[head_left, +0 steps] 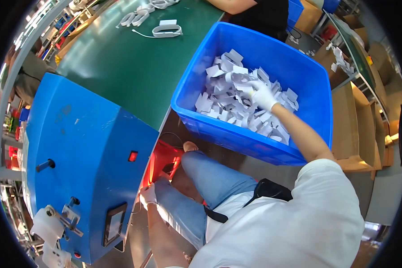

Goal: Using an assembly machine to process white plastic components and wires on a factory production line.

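Inside a large blue bin [196, 118] lies a heap of white bundled cables [232, 100], each with flat white tabs or bands. My right hand [262, 94], in a white glove, reaches over the bin's near side into this heap. Its fingers close on one of the bundles, which they partly hide. Lower left, my left hand [148, 195] wears a white glove too and rests by my knee, beside the blue machine [82, 134]. How its fingers are set is hard to make out. A coiled white cable [167, 30] with a loose end lies on the green table [134, 67].
More coiled cables [140, 15] lie at the table's far end. The machine carries a red switch [132, 156], a small screen [115, 224] and a white roll [47, 225]. Below the table stands a red stool [165, 156]. Cardboard boxes [350, 129] stand right; another person's arm [232, 5] shows behind the bin.
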The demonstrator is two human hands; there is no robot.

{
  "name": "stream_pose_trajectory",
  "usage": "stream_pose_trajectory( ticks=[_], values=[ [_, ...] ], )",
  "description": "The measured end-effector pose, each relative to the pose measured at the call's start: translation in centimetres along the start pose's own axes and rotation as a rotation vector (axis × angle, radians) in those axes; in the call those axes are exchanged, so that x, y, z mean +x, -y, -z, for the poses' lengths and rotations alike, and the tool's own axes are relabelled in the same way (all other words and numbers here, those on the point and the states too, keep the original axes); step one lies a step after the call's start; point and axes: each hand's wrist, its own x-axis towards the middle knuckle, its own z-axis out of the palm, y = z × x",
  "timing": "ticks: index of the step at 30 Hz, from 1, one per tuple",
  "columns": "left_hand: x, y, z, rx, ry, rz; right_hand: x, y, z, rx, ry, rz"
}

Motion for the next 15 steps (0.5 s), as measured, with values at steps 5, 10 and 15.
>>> stream_pose_trajectory(
  ticks=[5, 10, 15],
  values=[
    [-3.0, -5.2, 1.1, 0.207, -0.068, 0.097, 2.0, -8.0, 3.4, -0.375, -0.091, -0.211],
    [-4.6, -4.3, 1.2, 0.081, -0.235, -0.12, 5.1, -6.3, -1.2, -0.707, -0.009, 0.029],
    [-7.7, -7.1, 1.7, -0.059, -0.165, -0.373, 8.0, -3.4, 0.9, -0.559, -0.146, 0.006]
  ],
)
